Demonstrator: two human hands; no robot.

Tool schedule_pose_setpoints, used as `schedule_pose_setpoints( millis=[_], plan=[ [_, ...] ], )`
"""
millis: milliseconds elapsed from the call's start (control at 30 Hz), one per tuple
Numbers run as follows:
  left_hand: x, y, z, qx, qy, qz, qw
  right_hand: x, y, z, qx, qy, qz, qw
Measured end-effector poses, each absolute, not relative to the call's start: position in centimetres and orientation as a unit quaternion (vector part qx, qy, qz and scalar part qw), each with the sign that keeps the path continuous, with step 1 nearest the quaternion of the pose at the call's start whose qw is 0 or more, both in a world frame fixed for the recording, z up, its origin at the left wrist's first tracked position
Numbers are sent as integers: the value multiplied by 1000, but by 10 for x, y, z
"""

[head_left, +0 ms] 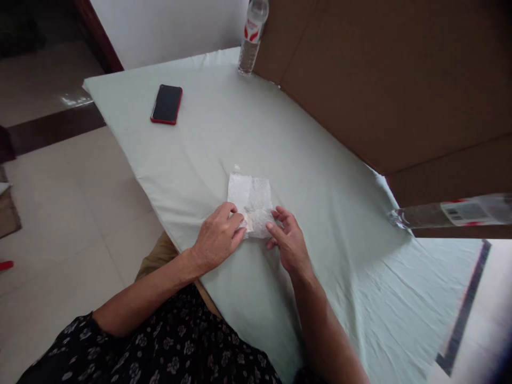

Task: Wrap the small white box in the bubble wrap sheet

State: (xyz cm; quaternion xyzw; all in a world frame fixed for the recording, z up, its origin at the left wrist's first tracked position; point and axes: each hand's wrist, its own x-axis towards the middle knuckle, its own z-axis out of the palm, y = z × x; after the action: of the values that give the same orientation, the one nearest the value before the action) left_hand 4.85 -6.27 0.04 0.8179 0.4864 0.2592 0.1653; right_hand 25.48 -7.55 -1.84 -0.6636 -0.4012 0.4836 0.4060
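Note:
A small, wrinkled white sheet [260, 192], like tissue or thin wrapping, lies on the pale green cloth in front of me. Its left upper part looks smoother and whiter, and a beige patch [249, 222] shows near its lower edge. My left hand [219, 234] has its fingers curled closed on the lower left of the sheet; the fingertips partly cover it. At the lower right edge, my right hand [288, 237] holds the sheet, thumb on top and fingers bent around the side. A tiny white scrap [237, 168] sits just beyond the sheet's far edge.
A phone in a red case [167, 104] lies at the far left of the cloth-covered table [208, 133]. One water bottle [252, 37] stands upright at the back, against a large brown cardboard panel [360, 69]. Another bottle [460, 212] is by the panel at right.

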Motion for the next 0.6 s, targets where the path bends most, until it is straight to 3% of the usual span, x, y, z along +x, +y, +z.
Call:
schedule_pose_setpoints(
  millis=[233,600],
  plan=[
    [45,-60,-5,819,457,294,183,266,-94,-16,-704,-368,451,406],
    [46,-58,-5,829,454,275,177,250,-59,-3,-654,-355,561,363]
  ],
)
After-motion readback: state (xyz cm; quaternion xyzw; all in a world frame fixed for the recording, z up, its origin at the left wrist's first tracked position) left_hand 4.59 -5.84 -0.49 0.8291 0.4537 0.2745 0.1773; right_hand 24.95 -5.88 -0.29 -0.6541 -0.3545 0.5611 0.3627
